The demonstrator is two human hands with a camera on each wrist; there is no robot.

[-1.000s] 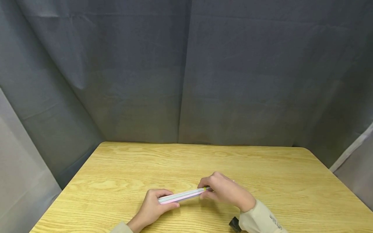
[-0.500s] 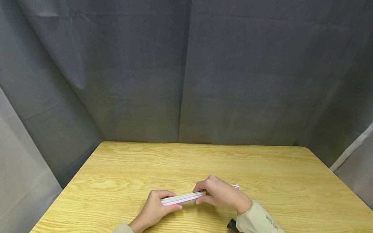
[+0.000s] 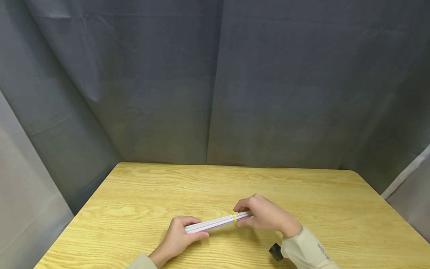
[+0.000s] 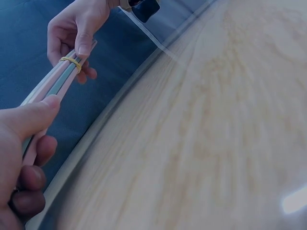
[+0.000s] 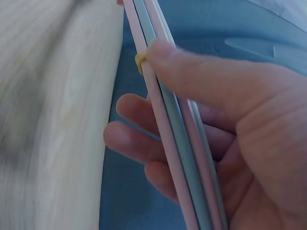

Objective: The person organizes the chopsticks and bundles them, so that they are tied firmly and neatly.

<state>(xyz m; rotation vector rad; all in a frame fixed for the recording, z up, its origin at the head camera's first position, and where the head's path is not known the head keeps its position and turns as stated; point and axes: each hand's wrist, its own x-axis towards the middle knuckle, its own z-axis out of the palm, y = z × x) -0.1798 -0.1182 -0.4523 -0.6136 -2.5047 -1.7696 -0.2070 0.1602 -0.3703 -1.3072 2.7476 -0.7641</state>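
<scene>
A bundle of pastel chopsticks (image 3: 216,223), in pink, pale green-grey and white, is held slanting over the table between both hands. A yellow rubber band (image 3: 234,219) circles it near the right hand. At the thicker near end, my left hand (image 3: 178,235) grips the bundle, thumb along one side and fingers curled beneath, as the left wrist view shows. My right hand (image 3: 270,216) pinches the chopsticks just past the band. In the right wrist view, the thumb (image 5: 192,72) lies across the sticks, its tip beside the band, with fingers behind them. The far ends are hidden by the right hand.
The wood-grain table (image 3: 151,194) lies below the hands, its front edge close to the person. Dark grey curtains (image 3: 168,93) hang behind it and along both sides. A black device (image 3: 276,252) sits at the right wrist by the beige sleeve (image 3: 305,250).
My right hand first shifted left over the rubber band, then moved back right and up, so the band now shows fully. The left hand has barely moved and keeps its grip.
</scene>
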